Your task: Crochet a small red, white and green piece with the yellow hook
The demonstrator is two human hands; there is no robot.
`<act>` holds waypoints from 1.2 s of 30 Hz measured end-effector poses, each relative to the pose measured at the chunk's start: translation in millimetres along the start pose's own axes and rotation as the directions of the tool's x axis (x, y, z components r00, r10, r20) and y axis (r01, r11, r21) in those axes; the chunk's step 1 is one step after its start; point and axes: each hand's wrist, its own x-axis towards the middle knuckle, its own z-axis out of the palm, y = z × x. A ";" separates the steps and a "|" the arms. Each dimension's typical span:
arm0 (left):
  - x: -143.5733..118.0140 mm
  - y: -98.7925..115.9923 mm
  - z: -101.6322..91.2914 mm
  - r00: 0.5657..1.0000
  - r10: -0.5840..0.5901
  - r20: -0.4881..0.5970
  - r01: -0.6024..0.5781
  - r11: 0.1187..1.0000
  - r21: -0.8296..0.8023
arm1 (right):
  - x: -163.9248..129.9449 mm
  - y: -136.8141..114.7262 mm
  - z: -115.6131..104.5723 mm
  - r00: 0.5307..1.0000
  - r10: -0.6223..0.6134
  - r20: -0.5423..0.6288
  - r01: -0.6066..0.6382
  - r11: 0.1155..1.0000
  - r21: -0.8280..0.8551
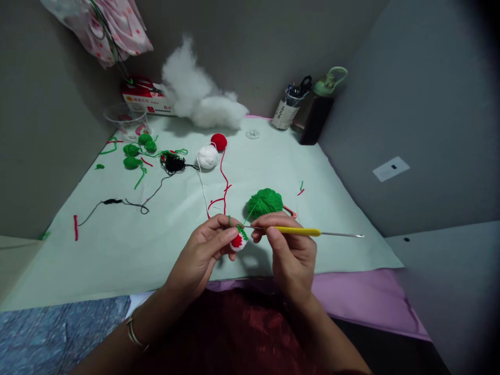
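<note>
Left-hand fingers (224,239) pinch red-white-green crochet piece (239,241) above surface (347,239), near front edge, I see; keep green rim exposed. Green yarn ball (265,203) just beyond; strand (250,213) wants even tension. Right-hand fingers (275,237) grip yellow-handled crochet hook (299,230), tip at rim; avoid splitting yarn.

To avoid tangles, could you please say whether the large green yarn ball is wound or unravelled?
Wound: the green yarn ball looks compact, one strand leading toward the red-white-green crocheted piece.
</note>
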 end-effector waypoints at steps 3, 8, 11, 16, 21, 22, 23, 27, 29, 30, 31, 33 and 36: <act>-0.5 0.0 1.1 1.000 0.020 -0.008 -0.020 0.999 0.025 | -0.6 -1.7 -0.1 1.000 -0.026 0.007 0.026 0.999 -0.024; -1.4 0.7 1.0 0.998 0.046 -0.050 -0.042 0.996 0.075 | -3.4 -3.3 -1.7 0.990 -0.133 0.044 0.137 0.984 -0.116; -1.8 0.0 0.6 0.996 0.070 -0.050 -0.065 0.993 0.094 | -5.9 -3.7 -2.5 0.976 -0.197 0.089 0.212 0.956 -0.203; -0.9 -3.7 0.7 0.996 0.088 0.015 -0.089 0.991 0.103 | -7.8 -3.7 -0.5 0.933 -0.321 0.162 0.355 0.893 -0.277; 0.3 -4.7 -1.7 0.993 0.055 0.103 -0.065 0.993 0.096 | -7.0 -1.4 2.9 0.938 -0.306 0.164 0.340 0.907 -0.249; 0.3 -4.5 -2.4 0.994 0.053 0.095 -0.062 0.993 0.101 | -7.0 -0.6 3.4 0.942 -0.299 0.151 0.328 0.917 -0.229; 0.3 -4.2 -2.9 0.995 0.049 0.083 -0.058 0.993 0.106 | -6.9 0.1 3.9 0.948 -0.290 0.133 0.313 0.927 -0.209; -0.6 -3.6 -3.2 0.997 0.069 0.032 -0.072 0.990 0.118 | -6.7 2.3 4.4 0.974 -0.216 0.075 0.225 0.964 -0.141; -0.6 -3.2 -2.7 0.994 0.111 0.001 -0.110 0.986 0.122 | -6.6 2.8 4.2 0.982 -0.183 0.057 0.188 0.975 -0.121; -0.5 -2.9 -2.4 0.991 0.131 -0.014 -0.128 0.983 0.131 | -6.6 2.9 4.1 0.983 -0.174 0.050 0.179 0.977 -0.115; -0.3 -2.5 -2.1 0.989 0.148 -0.024 -0.143 0.979 0.144 | -6.8 2.9 4.1 0.984 -0.170 0.046 0.174 0.979 -0.110; 0.0 -1.3 -1.6 0.986 0.167 -0.021 -0.161 0.972 0.173 | -7.2 2.5 4.7 0.985 -0.166 0.042 0.169 0.981 -0.098; -0.8 0.5 -0.8 0.990 0.139 0.010 -0.139 0.974 0.181 | -7.9 2.0 6.7 0.988 -0.151 0.042 0.154 0.986 -0.070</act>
